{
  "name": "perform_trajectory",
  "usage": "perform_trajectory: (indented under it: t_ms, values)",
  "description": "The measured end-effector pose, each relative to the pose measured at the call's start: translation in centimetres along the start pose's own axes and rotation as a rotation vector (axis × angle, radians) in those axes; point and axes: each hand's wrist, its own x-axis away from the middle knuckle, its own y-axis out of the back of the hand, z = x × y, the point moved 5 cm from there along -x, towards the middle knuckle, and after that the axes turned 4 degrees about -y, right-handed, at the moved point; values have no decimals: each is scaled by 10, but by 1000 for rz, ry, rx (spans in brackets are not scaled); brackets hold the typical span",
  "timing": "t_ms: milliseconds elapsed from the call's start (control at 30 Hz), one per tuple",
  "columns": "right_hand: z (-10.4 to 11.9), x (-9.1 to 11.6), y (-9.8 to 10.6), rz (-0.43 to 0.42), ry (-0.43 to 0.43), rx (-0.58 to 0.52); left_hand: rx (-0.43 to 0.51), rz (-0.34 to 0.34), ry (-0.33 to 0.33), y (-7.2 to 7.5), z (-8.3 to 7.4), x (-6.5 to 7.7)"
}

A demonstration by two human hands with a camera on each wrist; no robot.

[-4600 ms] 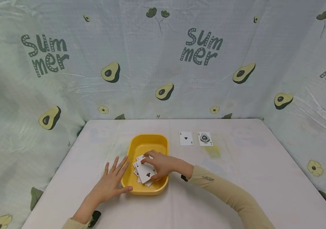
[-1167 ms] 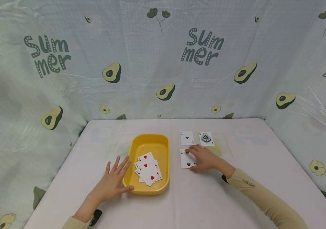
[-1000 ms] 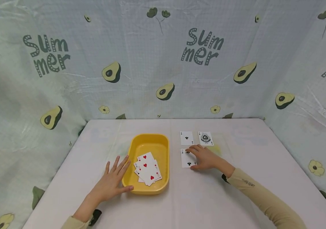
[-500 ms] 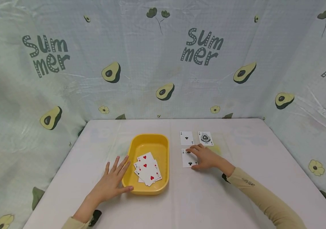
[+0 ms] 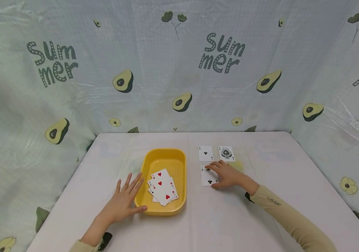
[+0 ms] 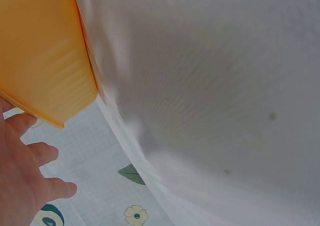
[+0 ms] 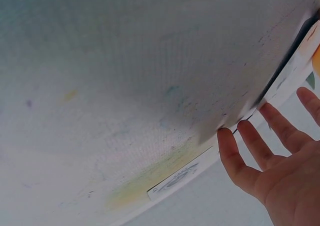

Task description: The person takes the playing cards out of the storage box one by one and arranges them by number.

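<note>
A yellow tray [image 5: 179, 168] stands left of the table's middle, with several overlapping playing cards [image 5: 164, 190] inside, hearts on top. My left hand [image 5: 119, 203] rests against the tray's left wall, fingers spread. In the left wrist view, fingers of the left hand [image 6: 22, 171] lie beside the orange-looking tray wall [image 6: 50, 51]. My right hand [image 5: 228, 175] is over a two of clubs [image 5: 206, 178] lying face up, its fingertips touching it and covering the right part. Spread fingers of the right hand [image 7: 285, 171] show in the right wrist view; the thumb is hidden there.
An ace of clubs [image 5: 203, 152] and an ace of spades [image 5: 226, 154] lie side by side beyond the right hand. Patterned cloth [image 5: 154, 105] surrounds the white table [image 5: 245, 224]. Each wrist wears a dark band.
The right hand has brought the two of clubs from the tray to the table below the ace of clubs, then shifted it slightly right. The left hand has stayed on the tray.
</note>
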Motion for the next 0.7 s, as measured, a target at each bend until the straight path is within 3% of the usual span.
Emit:
perform_trajectory:
  t_ms: [700]
  values:
    - [5, 0, 3, -5, 51, 31, 14, 0, 3, 2, 0, -1]
